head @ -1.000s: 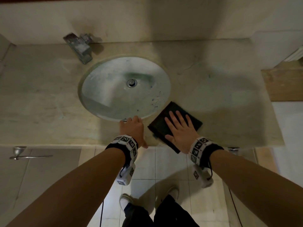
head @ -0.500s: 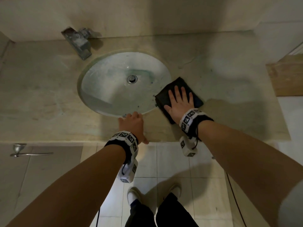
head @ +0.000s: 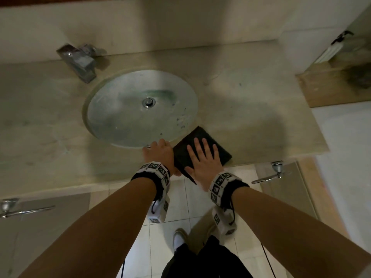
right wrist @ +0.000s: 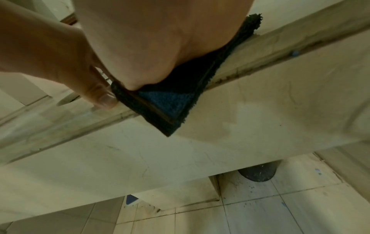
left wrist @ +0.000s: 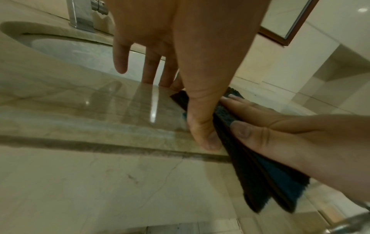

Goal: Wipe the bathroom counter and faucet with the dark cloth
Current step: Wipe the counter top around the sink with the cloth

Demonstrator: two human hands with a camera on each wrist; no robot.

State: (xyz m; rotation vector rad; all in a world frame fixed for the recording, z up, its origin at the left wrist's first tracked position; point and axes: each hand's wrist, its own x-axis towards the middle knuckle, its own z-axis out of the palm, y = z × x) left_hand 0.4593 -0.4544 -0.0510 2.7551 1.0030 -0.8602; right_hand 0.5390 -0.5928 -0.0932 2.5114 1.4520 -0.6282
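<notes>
The right hand (head: 202,163) is lying flat on the dark cloth (head: 208,143), fingers straight and spread, pressing it onto the counter (head: 251,125) at about 5 o'clock from the round sink (head: 124,117). The folded cloth is sitting at the counter's front edge, touching the sink rim, and one corner is hanging over the edge; the right wrist view is showing that overhanging corner (right wrist: 168,110) with a blue inner layer between dark outer folds. The left hand (head: 160,155) is resting on the counter at 6 o'clock of the sink, just beside the cloth, fingers relaxed and grasping nothing. In the left wrist view its fingertips (left wrist: 120,66) are pointing down toward the sink rim, while its thumb (left wrist: 204,134) is lying against the cloth's left edge (left wrist: 236,142).

The faucet (head: 80,61) is standing at about 11 o'clock of the sink, against the back wall, well apart from both hands. The drain (head: 149,102) is sitting near the bowl's middle. Dark specks are dotting the bowl toward 4 o'clock. Below the counter front, two metal lever handles (head: 269,175) are sticking out at 8 and 4 o'clock. A wood-framed mirror (left wrist: 288,23) is hanging on the wall in the left wrist view. A dark round thing (right wrist: 258,172) is showing under the counter on the tiled floor (right wrist: 280,209).
</notes>
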